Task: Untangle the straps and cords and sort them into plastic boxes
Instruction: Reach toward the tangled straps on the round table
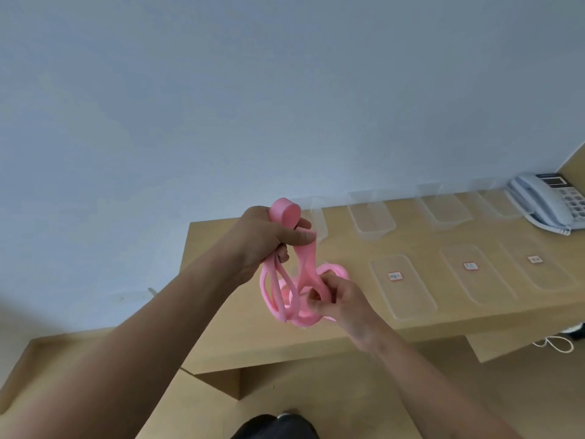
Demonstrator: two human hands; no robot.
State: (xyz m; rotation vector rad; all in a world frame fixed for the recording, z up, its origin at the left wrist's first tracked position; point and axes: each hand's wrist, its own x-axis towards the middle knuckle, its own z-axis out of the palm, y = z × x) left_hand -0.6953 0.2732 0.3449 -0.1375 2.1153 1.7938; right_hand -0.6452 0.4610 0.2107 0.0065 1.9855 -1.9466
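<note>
Head view: a wooden desk (253, 346) is shown with clear plastic boxes (375, 229) and labelled lids (408, 299) laid out at 3 o'clock of centre. Nothing is seen in the boxes, so sorting is judged not yet begun. The pink strap (305, 264) is held in the air before the desk, looped and tangled; its upper end is gripped in the curled left hand (266, 242) at 11 o'clock, and a lower loop is pinched by the right hand (345, 299) at 4 o'clock.
</note>
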